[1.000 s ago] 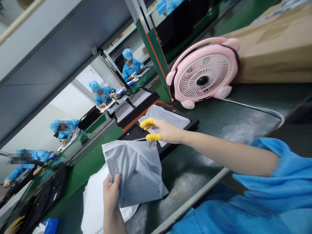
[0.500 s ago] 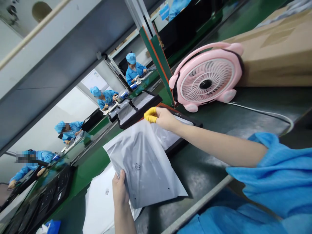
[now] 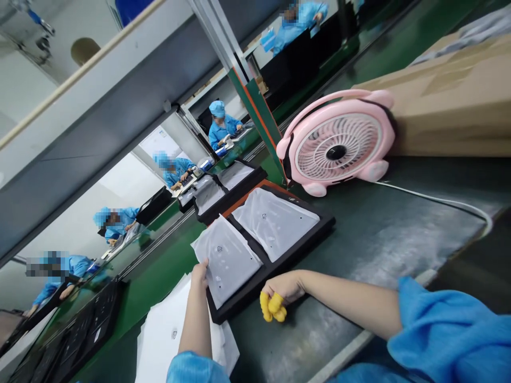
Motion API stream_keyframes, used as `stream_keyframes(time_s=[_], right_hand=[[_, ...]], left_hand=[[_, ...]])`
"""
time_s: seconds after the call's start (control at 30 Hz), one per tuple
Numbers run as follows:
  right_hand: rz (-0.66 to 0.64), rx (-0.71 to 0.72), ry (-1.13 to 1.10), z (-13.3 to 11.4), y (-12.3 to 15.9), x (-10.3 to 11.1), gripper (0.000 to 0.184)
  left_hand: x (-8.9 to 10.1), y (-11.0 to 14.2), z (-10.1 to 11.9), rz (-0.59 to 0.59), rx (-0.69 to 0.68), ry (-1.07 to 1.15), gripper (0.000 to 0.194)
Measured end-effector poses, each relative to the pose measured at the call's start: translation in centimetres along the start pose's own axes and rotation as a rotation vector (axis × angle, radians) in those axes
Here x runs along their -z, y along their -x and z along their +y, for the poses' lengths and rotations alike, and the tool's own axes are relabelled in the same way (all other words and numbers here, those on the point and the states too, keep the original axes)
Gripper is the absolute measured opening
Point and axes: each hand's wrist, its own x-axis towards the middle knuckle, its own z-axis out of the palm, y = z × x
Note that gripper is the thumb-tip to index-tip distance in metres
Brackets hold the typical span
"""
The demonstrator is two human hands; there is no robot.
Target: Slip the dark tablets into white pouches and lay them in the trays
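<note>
A frosted plastic bag (image 3: 229,260) with a recycling mark lies in the left half of a black tray (image 3: 297,246). My left hand (image 3: 200,274) is closed on the bag's left edge, its thumb on top and the other fingers mostly hidden. A second bag (image 3: 275,221) of the same kind lies flat in the tray's right half. My right hand (image 3: 281,292), with yellow finger cots, hangs just in front of the tray's near edge. Its fingers are curled in, and nothing shows in them.
A stack of white bags (image 3: 163,330) lies left of the tray. Behind the tray stands another loaded black tray (image 3: 213,210). A pink fan (image 3: 337,146) with a white cord and a large cardboard box (image 3: 455,101) stand at right. Co-workers in blue sit across the green line.
The bag has come down from the air into the tray's left half, my left hand still on it. My right hand has let go of its top and dropped toward me, fingers curling.
</note>
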Motion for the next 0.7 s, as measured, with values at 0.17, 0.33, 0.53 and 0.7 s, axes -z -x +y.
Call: stream_keyframes(time_s=[0.17, 0.33, 0.53, 0.7], right_hand=[[-0.028, -0.001, -0.014, -0.5, 0.4, 0.8, 0.041], [-0.212, -0.214, 0.033, 0.5, 0.2, -0.7, 0.044], [-0.243, -0.405, -0.140, 2.1, -0.7, -3.1, 0.054], [-0.342, -0.386, -0.100, 2.6, -1.2, -2.4, 0.047]], left_hand=[[0.3, 3.9, -1.6, 0.107, -0.263, -0.086, 0.038], [0.0, 11.6, -7.2, -0.188, 0.132, 0.262, 0.018], [-7.2, 14.7, -7.2, -0.188, 0.496, 0.626, 0.031], [-10.1, 12.8, -4.1, 0.013, 0.484, 0.757, 0.012]])
